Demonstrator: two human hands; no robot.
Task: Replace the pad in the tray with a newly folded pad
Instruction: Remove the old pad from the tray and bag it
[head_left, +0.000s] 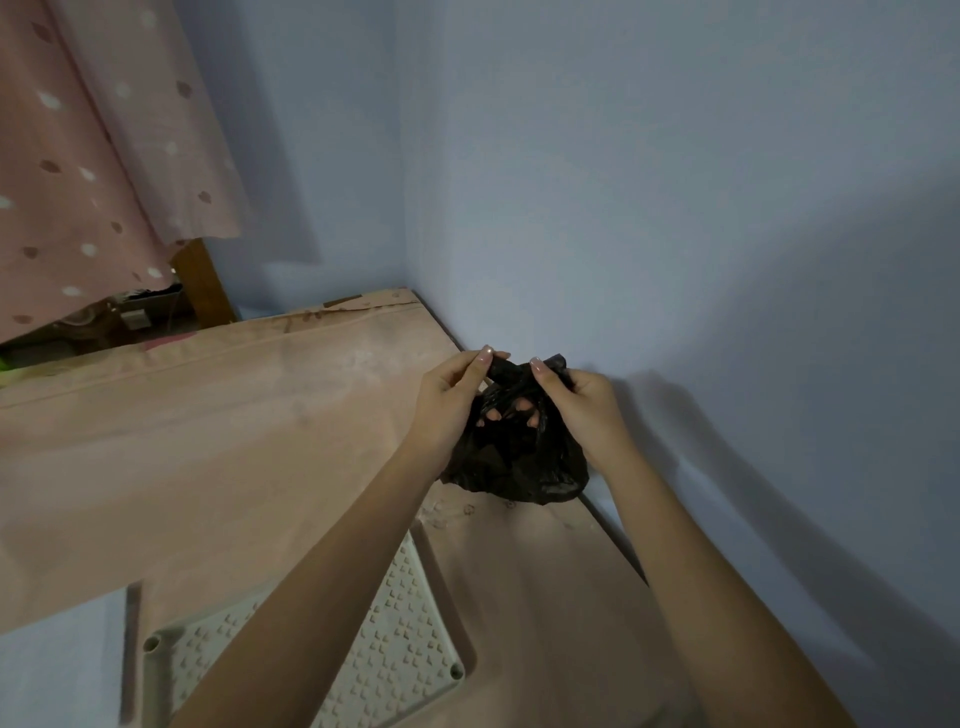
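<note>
Black crinkled plastic bag (514, 457) sits at the pink sheet's (208, 441) wall-side edge; your left hand (447, 402) and right hand (584, 405) each pinch a handle. Cross them snugly, knot tight. White perforated plastic tray (395, 639) waits nearer you, no pad visible.

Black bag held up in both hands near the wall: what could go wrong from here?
1. Both the left hand and the right hand pinch only the thin top ends of the black bag; a slip or tear could drop it onto the pink sheet.
2. The bag hangs above the sheet, not the white tray, so any leak would likely soil the fabric.
3. Dim light hides the bag's contents.
</note>
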